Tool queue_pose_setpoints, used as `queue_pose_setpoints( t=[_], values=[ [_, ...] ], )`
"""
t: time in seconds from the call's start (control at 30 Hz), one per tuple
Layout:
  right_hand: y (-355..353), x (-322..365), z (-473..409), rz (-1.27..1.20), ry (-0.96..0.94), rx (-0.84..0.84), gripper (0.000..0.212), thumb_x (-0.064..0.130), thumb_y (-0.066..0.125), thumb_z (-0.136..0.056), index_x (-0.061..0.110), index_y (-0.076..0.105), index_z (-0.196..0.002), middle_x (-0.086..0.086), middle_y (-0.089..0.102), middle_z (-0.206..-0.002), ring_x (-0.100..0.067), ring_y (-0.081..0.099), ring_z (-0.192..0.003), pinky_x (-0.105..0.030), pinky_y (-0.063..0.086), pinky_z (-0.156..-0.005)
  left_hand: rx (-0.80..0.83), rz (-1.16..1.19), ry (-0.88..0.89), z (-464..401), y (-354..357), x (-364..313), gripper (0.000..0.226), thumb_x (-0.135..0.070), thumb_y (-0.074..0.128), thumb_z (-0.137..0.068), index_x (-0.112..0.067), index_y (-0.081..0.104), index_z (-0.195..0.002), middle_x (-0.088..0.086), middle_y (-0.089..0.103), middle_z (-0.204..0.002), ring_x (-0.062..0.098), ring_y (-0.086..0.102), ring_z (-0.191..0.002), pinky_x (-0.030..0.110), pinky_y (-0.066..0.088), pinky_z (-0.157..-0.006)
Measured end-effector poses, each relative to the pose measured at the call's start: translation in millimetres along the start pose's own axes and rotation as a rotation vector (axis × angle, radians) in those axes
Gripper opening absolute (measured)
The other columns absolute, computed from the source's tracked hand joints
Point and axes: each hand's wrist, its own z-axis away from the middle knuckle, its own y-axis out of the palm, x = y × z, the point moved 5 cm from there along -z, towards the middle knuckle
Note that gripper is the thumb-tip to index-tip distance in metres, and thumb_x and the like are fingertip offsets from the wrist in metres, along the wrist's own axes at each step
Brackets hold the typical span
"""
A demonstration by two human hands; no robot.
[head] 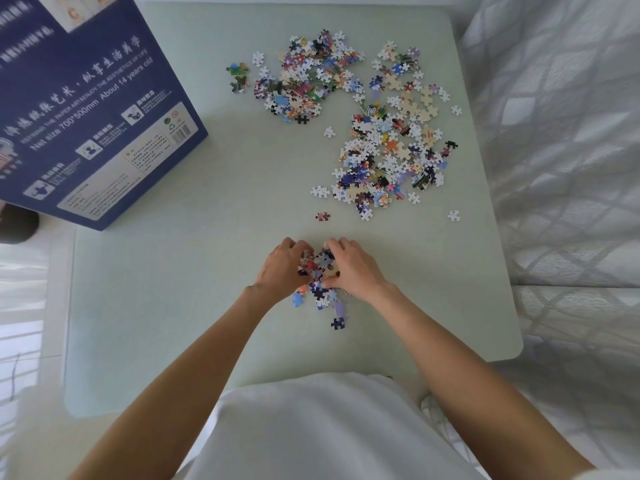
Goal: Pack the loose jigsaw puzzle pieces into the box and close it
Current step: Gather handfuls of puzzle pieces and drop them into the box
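A small heap of puzzle pieces (317, 271) lies near the table's front middle, cupped between both hands. My left hand (282, 268) presses in from the left and my right hand (353, 266) from the right, fingers curled around the heap. A few pieces (337, 323) lie loose just below the hands. Two larger spreads of loose pieces sit farther back: one pile (304, 77) at the far middle and another pile (391, 147) to the right. The dark blue puzzle box (86, 109) stands at the far left, its printed side facing me; its opening is not visible.
The pale green table (173, 289) has a rounded front right corner. A grey patterned sofa or cushion (568, 150) runs along the right side. A dark shoe-like object (17, 223) shows at the left below the box. My white clothing fills the bottom.
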Motion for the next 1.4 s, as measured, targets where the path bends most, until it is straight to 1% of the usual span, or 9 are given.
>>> queue_pose_setpoints(
  t=[0.27,0.5,0.63,0.73,0.93,1.1,1.23,1.33,1.4],
  values=[
    [1,4,4,-0.059,0.046,-0.012,0.051,0.033,0.073,-0.077,0.012,0.046,-0.115,-0.004,0.057,-0.114,-0.022,0.058,-0.094,-0.026,0.039,-0.067,-0.041,-0.013,0.004,2,-2,2,0.042,-0.023,0.074,-0.076,-0.018,0.055,-0.113,0.005,0.051,-0.115,0.023,0.048,-0.106,0.028,0.042,-0.083],
    [-2,5,12,-0.086,0.069,-0.051,0.054,0.032,0.072,-0.079,0.011,0.046,-0.122,-0.007,0.059,-0.103,-0.023,0.054,-0.097,-0.025,0.033,-0.067,0.005,0.066,-0.034,5,0,6,0.040,-0.028,0.072,-0.077,-0.024,0.054,-0.112,-0.004,0.066,-0.105,0.020,0.062,-0.090,0.037,0.050,-0.079],
    [1,4,11,-0.106,0.087,-0.047,0.048,0.033,0.072,-0.079,0.012,0.051,-0.117,-0.006,0.060,-0.109,-0.023,0.054,-0.101,-0.029,0.040,-0.074,-0.005,0.204,-0.043,8,-4,11,0.035,-0.024,0.076,-0.074,-0.024,0.062,-0.106,-0.003,0.068,-0.099,0.016,0.061,-0.085,0.031,0.049,-0.079],
    [2,2,13,-0.133,0.105,-0.053,0.040,0.031,0.070,-0.080,0.010,0.053,-0.110,-0.006,0.059,-0.105,-0.024,0.055,-0.095,-0.028,0.035,-0.070,-0.028,0.222,-0.036,12,-7,16,0.030,-0.022,0.076,-0.075,-0.019,0.065,-0.103,-0.002,0.067,-0.096,0.013,0.060,-0.081,0.024,0.045,-0.072],
    [-4,3,21,-0.209,0.126,-0.112,0.034,0.023,0.072,-0.080,0.007,0.057,-0.106,-0.007,0.054,-0.101,-0.025,0.054,-0.088,-0.026,0.032,-0.068,-0.137,0.229,-0.038,32,-19,29,0.026,-0.021,0.076,-0.075,-0.019,0.068,-0.100,-0.002,0.064,-0.088,0.011,0.058,-0.073,0.013,0.039,-0.062],
    [-25,13,29,-0.186,0.152,-0.147,0.026,0.027,0.069,-0.082,0.009,0.052,-0.091,-0.003,0.050,-0.069,-0.024,0.044,-0.063,-0.031,0.026,-0.051,-0.236,0.236,0.009,51,-43,30,0.022,-0.020,0.076,-0.074,-0.022,0.070,-0.096,-0.004,0.062,-0.082,0.010,0.059,-0.070,0.019,0.043,-0.065],
    [-43,26,32,-0.187,0.127,-0.167,0.028,0.030,0.070,-0.081,0.008,0.052,-0.087,0.000,0.043,-0.055,-0.024,0.039,-0.057,-0.023,0.027,-0.046,-0.326,0.236,0.059,66,-75,28,0.020,-0.021,0.076,-0.074,-0.024,0.071,-0.094,-0.009,0.062,-0.081,0.006,0.059,-0.069,0.013,0.041,-0.063],
    [-71,51,29,-0.202,0.040,-0.162,0.033,0.030,0.070,-0.081,0.007,0.060,-0.102,-0.006,0.059,-0.068,-0.022,0.050,-0.062,-0.030,0.041,-0.056,-0.432,0.205,0.124,79,-119,23,0.021,-0.023,0.076,-0.075,-0.025,0.072,-0.096,-0.009,0.063,-0.083,0.005,0.059,-0.069,0.019,0.046,-0.065],
    [-101,74,24,-0.209,-0.047,-0.177,0.038,0.029,0.071,-0.081,0.008,0.061,-0.111,-0.006,0.064,-0.081,-0.017,0.056,-0.070,-0.023,0.043,-0.060,-0.539,0.181,0.180,87,-160,16,0.022,-0.023,0.077,-0.075,-0.026,0.072,-0.095,-0.010,0.063,-0.084,0.005,0.059,-0.069,0.024,0.050,-0.065]
  ],
)
